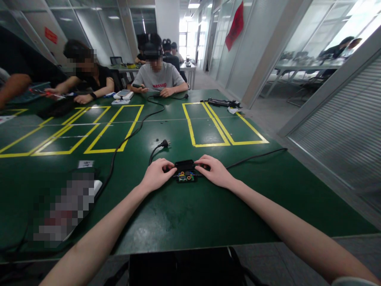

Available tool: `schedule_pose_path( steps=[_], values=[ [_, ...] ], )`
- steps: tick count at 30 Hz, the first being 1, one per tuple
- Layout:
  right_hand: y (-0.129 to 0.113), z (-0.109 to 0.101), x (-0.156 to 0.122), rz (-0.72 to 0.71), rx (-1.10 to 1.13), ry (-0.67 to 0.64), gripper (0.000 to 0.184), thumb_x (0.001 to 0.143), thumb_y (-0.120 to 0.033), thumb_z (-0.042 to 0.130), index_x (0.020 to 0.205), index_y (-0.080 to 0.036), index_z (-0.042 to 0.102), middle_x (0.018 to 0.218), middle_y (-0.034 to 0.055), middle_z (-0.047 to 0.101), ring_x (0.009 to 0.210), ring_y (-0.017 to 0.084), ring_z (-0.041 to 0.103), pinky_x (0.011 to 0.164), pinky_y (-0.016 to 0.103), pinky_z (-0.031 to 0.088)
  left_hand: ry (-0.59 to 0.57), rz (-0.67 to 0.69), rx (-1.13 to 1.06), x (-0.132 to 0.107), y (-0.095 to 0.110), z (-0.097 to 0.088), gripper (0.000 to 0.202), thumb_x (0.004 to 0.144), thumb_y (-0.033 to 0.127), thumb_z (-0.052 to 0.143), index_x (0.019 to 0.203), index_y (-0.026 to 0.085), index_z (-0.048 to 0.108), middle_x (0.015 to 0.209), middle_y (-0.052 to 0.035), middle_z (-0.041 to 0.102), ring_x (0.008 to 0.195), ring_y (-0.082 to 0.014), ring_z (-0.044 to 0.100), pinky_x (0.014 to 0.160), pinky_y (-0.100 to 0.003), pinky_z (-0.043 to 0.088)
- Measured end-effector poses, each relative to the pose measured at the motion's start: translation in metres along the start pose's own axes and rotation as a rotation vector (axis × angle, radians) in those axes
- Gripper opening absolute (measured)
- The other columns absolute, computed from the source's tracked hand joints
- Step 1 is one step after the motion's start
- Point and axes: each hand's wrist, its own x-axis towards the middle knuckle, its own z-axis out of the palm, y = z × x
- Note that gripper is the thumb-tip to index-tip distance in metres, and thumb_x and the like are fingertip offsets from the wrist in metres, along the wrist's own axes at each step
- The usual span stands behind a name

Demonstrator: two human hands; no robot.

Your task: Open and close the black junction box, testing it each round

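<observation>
A small black power adapter (185, 168) with its case opened lies on the green table (178, 214); a green circuit board (186, 177) with copper coils shows at its near side. My left hand (156, 174) grips the adapter's left end with curled fingers. My right hand (214, 171) grips its right end the same way. A black cable runs from the left end to a plug (164, 143) lying just beyond, and another cable (256, 155) trails off to the right.
Yellow tape rectangles (220, 125) mark the table. Two people sit across the far side handling small devices; another person's arm shows at far left. A long black cord (125, 139) crosses the table. A black tool (222, 103) lies far right. A blurred object sits near left.
</observation>
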Motion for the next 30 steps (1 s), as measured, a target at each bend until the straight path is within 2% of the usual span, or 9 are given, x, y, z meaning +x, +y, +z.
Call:
schedule_pose_path(
  steps=[3,8,15,23,30],
  values=[
    [0.000,0.001,0.001,0.076,0.144,0.010,0.019,0.091,-0.030,0.067,0.103,-0.018,0.075,0.086,0.0039,0.071,0.072,0.016,0.061,0.068,0.031,0.051,-0.004,-0.089,-0.136,0.000,0.000,0.004,0.020,0.086,0.036,0.069,0.083,0.018,0.079,0.075,-0.0026,0.075,0.067,-0.0168,0.065,0.064,-0.028,0.048],
    [-0.003,0.002,0.002,0.187,0.398,0.009,0.017,0.085,-0.034,0.071,0.091,-0.018,0.070,0.077,0.0015,0.071,0.066,0.015,0.063,0.063,0.029,0.052,-0.005,-0.165,-0.337,0.003,0.004,0.003,0.022,0.085,0.035,0.068,0.086,0.017,0.080,0.080,-0.0036,0.079,0.071,-0.0195,0.071,0.069,-0.029,0.054],
    [-0.008,0.005,0.002,0.256,0.558,0.029,0.023,0.080,-0.039,0.075,0.087,-0.019,0.067,0.078,0.0034,0.073,0.072,0.019,0.073,0.065,0.032,0.057,0.014,-0.189,-0.397,0.002,0.006,0.001,0.021,0.083,0.035,0.071,0.085,0.016,0.080,0.079,-0.0045,0.079,0.069,-0.0190,0.071,0.066,-0.028,0.055],
    [-0.010,0.004,0.002,0.319,0.672,0.042,0.034,0.075,-0.047,0.083,0.086,-0.018,0.069,0.075,0.0041,0.074,0.073,0.021,0.076,0.074,0.037,0.064,0.020,-0.170,-0.413,-0.001,0.008,0.000,0.020,0.080,0.034,0.073,0.084,0.016,0.079,0.074,-0.0030,0.077,0.062,-0.0151,0.065,0.059,-0.025,0.049],
    [-0.010,0.010,0.003,0.308,0.709,0.096,0.030,0.071,-0.042,0.084,0.077,-0.019,0.067,0.094,0.0055,0.075,0.071,0.017,0.074,0.073,0.033,0.064,0.043,-0.162,-0.403,-0.001,0.009,0.000,0.019,0.079,0.035,0.072,0.082,0.016,0.077,0.073,-0.0026,0.076,0.063,-0.0151,0.063,0.060,-0.025,0.047]
  ],
)
